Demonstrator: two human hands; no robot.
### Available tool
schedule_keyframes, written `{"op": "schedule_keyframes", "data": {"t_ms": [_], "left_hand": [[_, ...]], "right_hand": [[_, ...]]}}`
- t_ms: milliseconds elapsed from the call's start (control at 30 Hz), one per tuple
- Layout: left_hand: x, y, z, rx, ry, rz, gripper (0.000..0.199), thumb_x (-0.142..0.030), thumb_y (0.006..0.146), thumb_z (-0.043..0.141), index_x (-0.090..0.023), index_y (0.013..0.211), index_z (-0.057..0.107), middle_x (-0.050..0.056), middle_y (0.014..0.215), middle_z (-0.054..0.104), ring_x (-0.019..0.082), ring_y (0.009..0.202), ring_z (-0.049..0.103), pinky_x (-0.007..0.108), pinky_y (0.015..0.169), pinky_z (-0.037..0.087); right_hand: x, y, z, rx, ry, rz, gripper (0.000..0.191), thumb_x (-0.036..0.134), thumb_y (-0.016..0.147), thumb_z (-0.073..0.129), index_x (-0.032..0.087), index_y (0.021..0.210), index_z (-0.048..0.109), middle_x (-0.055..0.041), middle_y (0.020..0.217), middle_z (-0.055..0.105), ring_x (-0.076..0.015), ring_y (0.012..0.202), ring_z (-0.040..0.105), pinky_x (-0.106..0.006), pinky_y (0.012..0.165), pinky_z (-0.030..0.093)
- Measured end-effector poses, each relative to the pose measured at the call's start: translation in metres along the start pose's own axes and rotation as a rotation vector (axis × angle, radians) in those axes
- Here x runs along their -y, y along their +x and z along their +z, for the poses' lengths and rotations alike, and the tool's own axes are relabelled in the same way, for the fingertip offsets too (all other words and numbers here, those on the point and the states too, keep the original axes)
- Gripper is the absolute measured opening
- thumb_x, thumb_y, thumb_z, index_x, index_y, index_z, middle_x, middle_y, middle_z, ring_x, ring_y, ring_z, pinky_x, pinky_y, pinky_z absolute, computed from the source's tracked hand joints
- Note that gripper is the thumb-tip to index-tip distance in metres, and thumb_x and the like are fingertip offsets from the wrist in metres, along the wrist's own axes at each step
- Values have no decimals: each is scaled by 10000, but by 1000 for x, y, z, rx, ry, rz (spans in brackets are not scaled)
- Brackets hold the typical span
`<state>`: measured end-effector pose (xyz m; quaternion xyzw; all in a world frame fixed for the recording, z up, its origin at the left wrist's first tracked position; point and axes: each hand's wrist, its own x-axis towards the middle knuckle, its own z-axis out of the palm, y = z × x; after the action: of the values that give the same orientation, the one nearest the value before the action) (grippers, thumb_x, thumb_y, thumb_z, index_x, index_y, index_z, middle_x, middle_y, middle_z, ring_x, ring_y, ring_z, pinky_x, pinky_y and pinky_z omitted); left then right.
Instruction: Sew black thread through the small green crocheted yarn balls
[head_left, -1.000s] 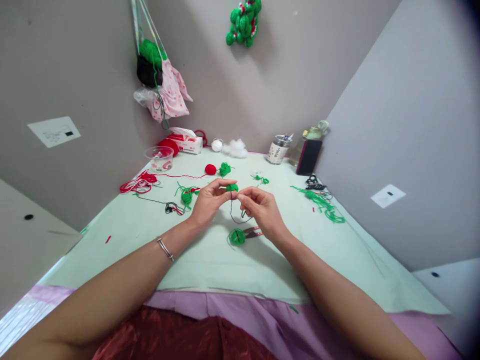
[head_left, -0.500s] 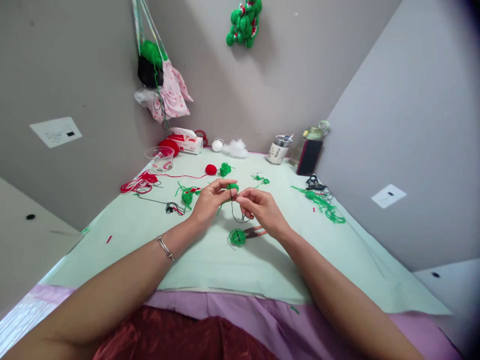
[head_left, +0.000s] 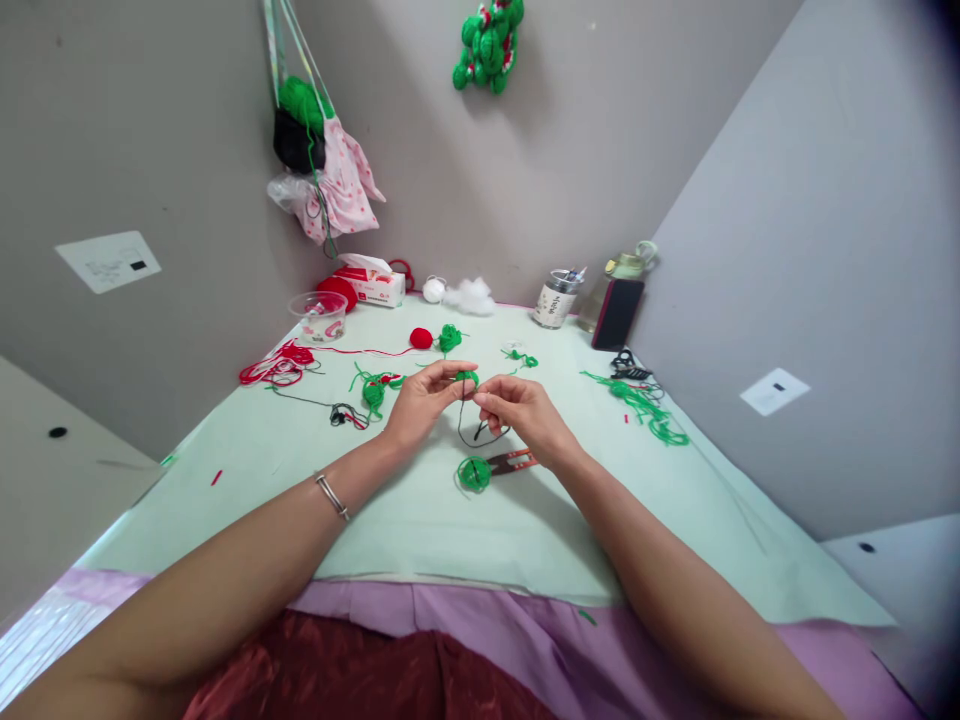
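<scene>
Between the fingertips of my left hand (head_left: 425,402) is a small green yarn piece (head_left: 468,380), held above the middle of the table. My right hand (head_left: 521,412) is closed in a pinch right beside it; what the fingertips grip is too small to make out. A dark yarn strand (head_left: 460,425) hangs from the green piece in a loop and runs to my right hand. Below the hands lies a round green yarn bundle (head_left: 474,473) with a dark strand across it. Touching its right side are small snips (head_left: 513,461) with orange-brown handles.
Left on the table lie a green and red yarn piece (head_left: 373,392), red yarn (head_left: 277,362) and a clear plastic cup (head_left: 319,318). Green strands (head_left: 649,412) lie right, near a propped phone (head_left: 618,314). A tissue box (head_left: 373,282), white stuffing (head_left: 471,297) and a pen tin (head_left: 557,299) stand behind.
The dark strand's loop has shifted and spread wider beneath my right hand. Both hands stay almost in place, the left still holding the green yarn piece.
</scene>
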<state>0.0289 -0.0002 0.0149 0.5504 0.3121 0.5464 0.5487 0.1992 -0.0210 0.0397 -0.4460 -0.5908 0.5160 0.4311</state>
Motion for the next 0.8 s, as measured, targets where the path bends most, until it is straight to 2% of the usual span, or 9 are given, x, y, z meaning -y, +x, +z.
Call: {"op": "schedule_keyframes", "data": {"t_ms": [167,300,367,467,567,667,800], "left_hand": [[5,2,-2,13,90,42,336,-338,734,797,-168,1017,736,32,901,720,155,814,640,304,801,495],[9,3,-3,63,106,39,362,-329,771,759,-147,1077,696,40,879,709,160,815,656,324,830,507],[11,3,-2,46,112,51,380,-296,743,780,-154,1076,667,39,911,696,166,865,659,321,842,510],[15,2,0,48,115,56,351,-258,696,805,-170,976,613,23,902,675,166,879,653,314,824,516],[16,3,1,112,148,34,301,-281,706,796,-167,890,587,16,856,667,159,824,645,325,807,511],[11,4,0,151,162,15,294,-316,710,799,-162,863,601,17,836,667,151,788,634,318,783,501],[2,3,-1,176,252,-3,293,-326,710,800,-163,886,633,13,821,662,135,742,607,288,721,482]], "right_hand": [[-2,0,-1,49,151,72,364,414,684,831,162,810,602,-11,673,668,-107,563,592,-258,569,495],[2,1,-6,31,209,54,324,364,720,799,184,827,552,-39,775,703,-160,726,673,-323,713,557],[2,2,-10,-29,52,-33,260,379,781,740,187,835,573,-46,815,705,-177,771,676,-339,739,551],[-2,3,-12,-134,-290,-253,192,372,826,691,183,843,667,-49,861,696,-170,774,640,-332,752,514],[-4,3,-9,-155,-430,-370,144,327,816,692,188,818,729,-39,823,663,-162,762,596,-319,732,474],[1,5,-10,-171,-327,-319,129,309,784,708,185,754,721,-25,784,648,-142,726,570,-284,664,450],[13,12,-32,-323,86,-219,201,357,726,765,197,808,676,-7,809,668,-119,738,575,-218,575,434]]}}
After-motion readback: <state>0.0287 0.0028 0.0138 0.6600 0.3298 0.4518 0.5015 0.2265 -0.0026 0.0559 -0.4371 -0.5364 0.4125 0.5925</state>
